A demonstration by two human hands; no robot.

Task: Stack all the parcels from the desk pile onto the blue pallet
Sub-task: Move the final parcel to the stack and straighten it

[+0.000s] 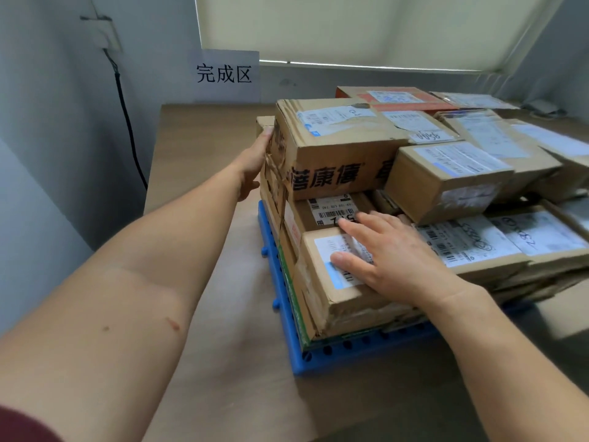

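Parcels (446, 180) stacked on the pallet (318, 358), both hands on them.
The left hand (255, 161) seems flat against the side of the big box (334, 154); the right hand (392, 253) rests open-fingered on a small box (322, 250) at the near corner.

Far-right parcels (554, 145) — blurred, edge-cropped; blue pallet (318, 360) mostly buried

Small office room set up as a parcel-handling station. Taped cardboard parcels (334, 148) with barcoded shipping labels are stacked on a blue pallet (318, 358) on a wooden desk (204, 138). A printed sign (226, 74) reading 完成区 hangs behind the desk's far edge, beside a roller blind (350, 27).
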